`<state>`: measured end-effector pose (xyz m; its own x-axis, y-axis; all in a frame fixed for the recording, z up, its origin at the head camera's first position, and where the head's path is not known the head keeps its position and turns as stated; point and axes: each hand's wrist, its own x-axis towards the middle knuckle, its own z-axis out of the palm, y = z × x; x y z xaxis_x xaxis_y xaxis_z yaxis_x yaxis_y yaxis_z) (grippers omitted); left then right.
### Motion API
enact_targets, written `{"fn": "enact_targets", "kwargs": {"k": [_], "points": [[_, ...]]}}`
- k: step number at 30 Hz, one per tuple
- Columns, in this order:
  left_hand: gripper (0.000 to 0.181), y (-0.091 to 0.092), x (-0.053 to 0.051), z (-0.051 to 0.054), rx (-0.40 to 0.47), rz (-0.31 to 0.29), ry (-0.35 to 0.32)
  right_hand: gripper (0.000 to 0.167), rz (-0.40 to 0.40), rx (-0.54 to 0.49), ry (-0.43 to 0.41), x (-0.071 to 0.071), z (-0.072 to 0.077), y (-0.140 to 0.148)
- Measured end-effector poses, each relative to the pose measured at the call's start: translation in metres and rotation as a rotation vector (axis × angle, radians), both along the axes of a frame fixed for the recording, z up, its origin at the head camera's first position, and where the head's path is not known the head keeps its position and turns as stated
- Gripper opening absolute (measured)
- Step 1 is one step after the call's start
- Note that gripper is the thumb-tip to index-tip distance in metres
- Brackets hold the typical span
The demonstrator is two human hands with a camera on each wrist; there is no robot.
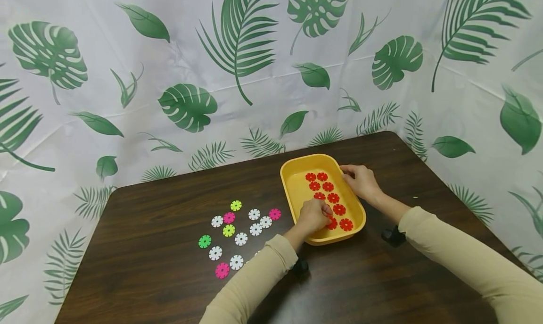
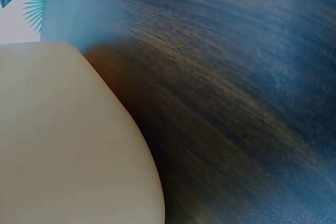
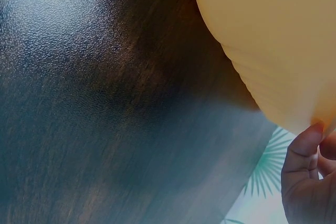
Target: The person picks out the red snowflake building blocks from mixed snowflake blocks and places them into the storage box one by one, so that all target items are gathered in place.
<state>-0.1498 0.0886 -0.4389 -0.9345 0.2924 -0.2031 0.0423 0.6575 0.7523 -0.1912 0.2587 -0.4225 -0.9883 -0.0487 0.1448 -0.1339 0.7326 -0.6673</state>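
Observation:
A yellow plastic tray (image 1: 290, 192) stands on the table, holding several red notched discs (image 1: 339, 210) laid out in two rows. My left hand (image 1: 313, 215) reaches over the tray's near left side, fingers curled, and pinches a red disc at the near end of the left row. That disc is partly hidden by the fingertips. With thumb and fingers, my right hand (image 1: 364, 181) grips the tray's right rim toward the far end. In the right wrist view the right hand's fingers (image 3: 302, 156) show at the lower right corner. The left wrist view does not show the left hand.
Left of the tray lie loose notched discs: several white discs (image 1: 241, 239), a green disc (image 1: 204, 241), yellow discs (image 1: 235, 205) and pink discs (image 1: 222, 270). The left sleeve covers part of this group. The dark wooden table (image 1: 157, 239) ends at a leaf-printed curtain (image 1: 254, 78).

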Motion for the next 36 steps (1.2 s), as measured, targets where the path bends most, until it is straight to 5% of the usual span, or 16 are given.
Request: {"fn": "enact_targets", "kwargs": {"k": [10,18,24,32,36], "points": [[0.015,0.002,0.000,0.000,-0.069,-0.004,0.065,0.032,-0.009,-0.001,-0.002,0.000,-0.001,0.000],[0.013,0.003,-0.002,-0.002,-0.028,0.020,0.030,0.032,-0.008,-0.007,-0.011,-0.001,-0.002,0.001],[0.008,0.000,-0.008,0.001,0.111,0.042,-0.020,0.032,-0.007,-0.001,-0.002,-0.003,-0.003,0.002],[0.019,-0.025,-0.014,0.028,0.440,0.034,-0.078,0.032,-0.007,-0.006,-0.008,-0.005,-0.004,0.004],[0.024,-0.055,-0.019,0.044,0.501,-0.018,-0.043,0.033,0.001,-0.011,-0.017,-0.003,-0.002,0.006]]}}
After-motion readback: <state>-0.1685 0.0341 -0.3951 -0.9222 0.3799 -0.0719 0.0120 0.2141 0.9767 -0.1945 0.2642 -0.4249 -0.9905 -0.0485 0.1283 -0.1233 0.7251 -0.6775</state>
